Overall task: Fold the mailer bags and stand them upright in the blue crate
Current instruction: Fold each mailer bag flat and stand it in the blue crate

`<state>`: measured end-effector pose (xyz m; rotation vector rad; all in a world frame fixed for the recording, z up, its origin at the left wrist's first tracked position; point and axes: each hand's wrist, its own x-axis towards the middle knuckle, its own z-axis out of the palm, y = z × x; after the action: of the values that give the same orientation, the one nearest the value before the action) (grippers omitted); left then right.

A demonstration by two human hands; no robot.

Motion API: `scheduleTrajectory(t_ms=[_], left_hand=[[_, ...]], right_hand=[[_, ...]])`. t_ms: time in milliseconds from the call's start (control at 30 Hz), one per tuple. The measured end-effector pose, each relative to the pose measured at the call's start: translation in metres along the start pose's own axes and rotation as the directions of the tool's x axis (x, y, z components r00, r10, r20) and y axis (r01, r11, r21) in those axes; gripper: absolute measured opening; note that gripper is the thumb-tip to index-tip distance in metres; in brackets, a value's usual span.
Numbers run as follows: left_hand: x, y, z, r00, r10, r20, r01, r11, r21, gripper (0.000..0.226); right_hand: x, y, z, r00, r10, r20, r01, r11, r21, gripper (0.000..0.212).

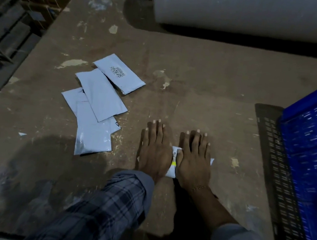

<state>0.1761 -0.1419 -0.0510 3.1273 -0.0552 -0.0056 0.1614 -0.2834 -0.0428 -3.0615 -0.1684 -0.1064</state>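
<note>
A white mailer bag (173, 160) lies on the brown table (196, 75) near its front edge, mostly hidden under both my hands. My left hand (155, 150) presses flat on its left part, fingers straight. My right hand (195, 159) presses flat on its right part, fingers spread. Only a strip with a barcode and a yellow mark shows between the hands, plus a corner at the right. Several more white mailer bags (99, 103) lie in a loose overlapping pile to the left. The blue crate (312, 144) stands at the table's right edge.
A large white roll (247, 12) lies across the back of the table. Shelving with boxes (19, 12) stands beyond the table's left side. The crate throws a slotted shadow (276, 168) on the table beside my right hand.
</note>
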Motion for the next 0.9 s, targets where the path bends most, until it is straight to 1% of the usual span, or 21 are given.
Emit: scheduleTrajectory(t_ms=[67, 100, 133, 167, 233, 300, 367, 433, 500, 600, 667, 767, 800, 833, 900], left_hand=[[0.0, 0.006, 0.004, 0.995, -0.1, 0.003, 0.1, 0.994, -0.033, 0.062], [-0.002, 0.007, 0.007, 0.992, -0.125, -0.014, 0.125, 0.992, -0.026, 0.06], [-0.006, 0.006, 0.01, 0.995, -0.098, -0.031, 0.098, 0.995, 0.007, 0.059], [-0.011, 0.003, 0.014, 0.998, -0.041, -0.038, 0.042, 0.998, 0.039, 0.061], [-0.011, -0.006, 0.006, 0.995, 0.09, -0.036, -0.09, 0.996, -0.005, 0.066], [0.0, -0.013, -0.002, 0.988, 0.146, -0.042, -0.147, 0.989, -0.03, 0.076], [0.008, -0.014, -0.001, 0.989, 0.141, -0.041, -0.141, 0.99, -0.003, 0.074], [0.009, -0.012, 0.001, 0.993, 0.113, -0.031, -0.113, 0.994, 0.008, 0.07], [0.006, -0.013, -0.001, 0.993, 0.116, -0.026, -0.116, 0.993, -0.033, 0.066], [0.005, -0.015, -0.007, 0.99, 0.11, -0.084, -0.121, 0.983, -0.14, 0.063], [0.002, -0.017, -0.005, 0.992, 0.044, -0.115, -0.07, 0.969, -0.236, 0.064], [-0.002, -0.017, -0.002, 0.977, -0.184, -0.11, 0.135, 0.927, -0.351, 0.063], [-0.002, -0.015, -0.003, 0.963, -0.246, -0.111, 0.196, 0.919, -0.341, 0.063], [-0.002, -0.012, -0.005, 0.954, -0.279, -0.107, 0.237, 0.924, -0.301, 0.064], [-0.001, -0.007, -0.007, 0.96, -0.27, -0.078, 0.25, 0.947, -0.202, 0.063]], right_hand=[[0.012, 0.002, -0.001, 0.999, -0.032, 0.006, 0.033, 0.999, -0.015, 0.061], [0.016, 0.004, -0.002, 0.999, -0.051, 0.003, 0.051, 0.999, -0.008, 0.061], [0.017, 0.006, -0.002, 0.998, -0.063, -0.003, 0.063, 0.998, 0.002, 0.061], [0.016, 0.007, -0.002, 0.998, -0.068, -0.02, 0.068, 0.998, 0.01, 0.062], [0.01, 0.005, -0.005, 0.996, -0.054, -0.065, 0.057, 0.998, 0.032, 0.064], [-0.004, 0.001, -0.006, 0.996, -0.033, -0.087, 0.039, 0.997, 0.068, 0.066], [-0.02, -0.001, -0.006, 0.996, -0.031, -0.089, 0.036, 0.997, 0.064, 0.063], [-0.023, 0.0, -0.004, 0.999, -0.022, -0.046, 0.024, 0.998, 0.057, 0.06], [-0.017, 0.0, -0.005, 1.0, 0.011, 0.018, -0.013, 0.997, 0.081, 0.058], [-0.005, 0.0, -0.006, 0.994, 0.091, 0.067, -0.1, 0.986, 0.137, 0.062], [-0.002, -0.004, -0.006, 0.983, 0.171, 0.068, -0.178, 0.977, 0.116, 0.068], [-0.002, -0.013, -0.007, 0.959, 0.28, 0.048, -0.283, 0.955, 0.093, 0.077], [-0.002, -0.015, -0.007, 0.957, 0.288, 0.044, -0.291, 0.953, 0.08, 0.08], [-0.001, -0.016, -0.007, 0.956, 0.291, 0.038, -0.293, 0.954, 0.069, 0.082], [0.001, -0.015, -0.007, 0.96, 0.279, 0.019, -0.279, 0.959, 0.043, 0.083]])
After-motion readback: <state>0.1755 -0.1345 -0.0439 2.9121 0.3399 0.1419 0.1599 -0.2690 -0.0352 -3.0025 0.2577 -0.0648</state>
